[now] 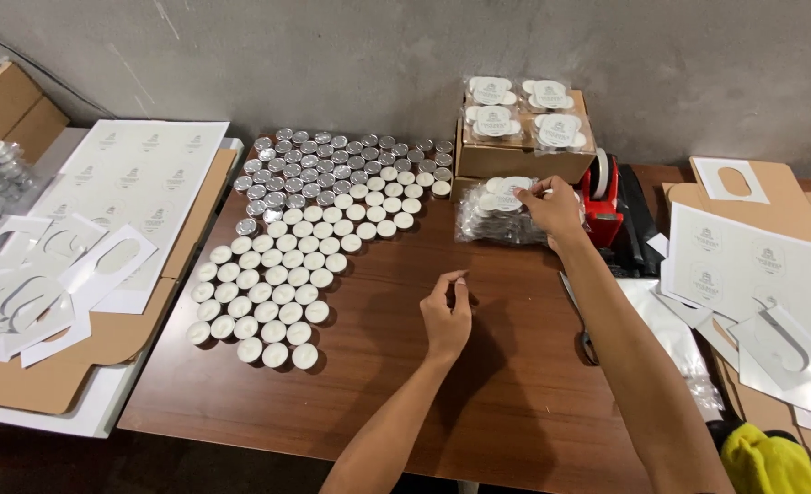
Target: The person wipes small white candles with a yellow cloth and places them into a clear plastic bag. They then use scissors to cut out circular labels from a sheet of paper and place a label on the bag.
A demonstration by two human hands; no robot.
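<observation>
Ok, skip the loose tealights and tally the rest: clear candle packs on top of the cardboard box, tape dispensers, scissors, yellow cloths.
Clear candle packs on the box: 4
Red tape dispenser: 1
Scissors: 1
Yellow cloth: 1
Total: 7

A clear bag of tealights [501,212] with a white label lies flat near the tabletop's far edge; just in front of a cardboard box.

Smooth brown wood worktop [479,384]; shiny metal candle cups [332,160]; glossy clear plastic bags [501,215]; matt cardboard box [524,160].
</observation>
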